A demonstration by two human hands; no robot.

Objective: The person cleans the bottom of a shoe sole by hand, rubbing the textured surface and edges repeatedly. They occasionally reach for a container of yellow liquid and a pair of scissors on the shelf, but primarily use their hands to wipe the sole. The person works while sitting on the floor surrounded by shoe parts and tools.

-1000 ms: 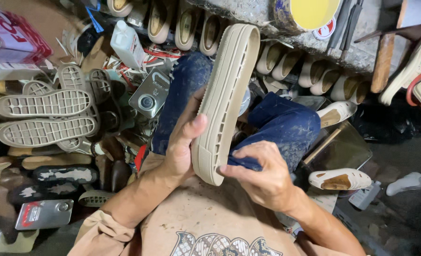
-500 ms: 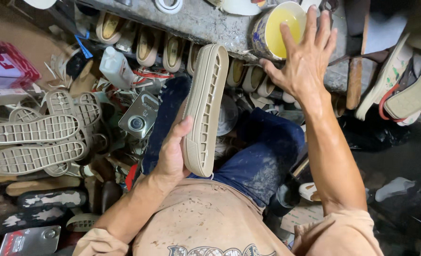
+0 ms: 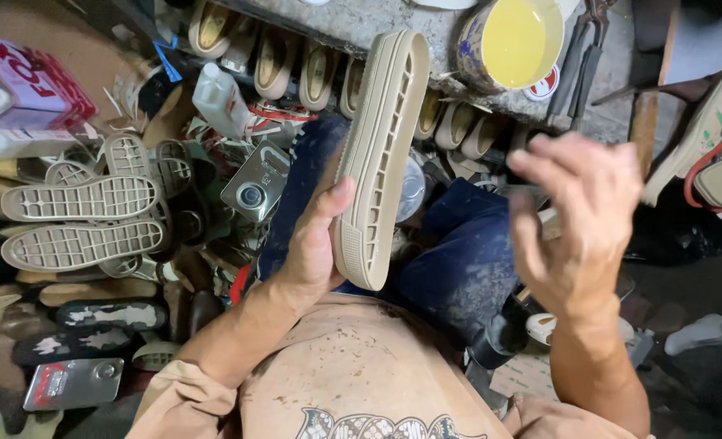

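Left hand (image 3: 312,252) clamps the tan moulded rubber shoe sole (image 3: 381,154) upright, edge on. Right hand (image 3: 576,223), fingers loosely apart and empty, hangs below the yellow glue can (image 3: 513,42) at the bench edge.

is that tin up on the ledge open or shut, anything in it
Open: the tin has no lid, and yellow liquid fills it nearly to the rim.

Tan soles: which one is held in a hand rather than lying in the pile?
The tan sole standing on edge at centre, gripped by the left hand. The two others lie flat at the left, tread up, untouched.
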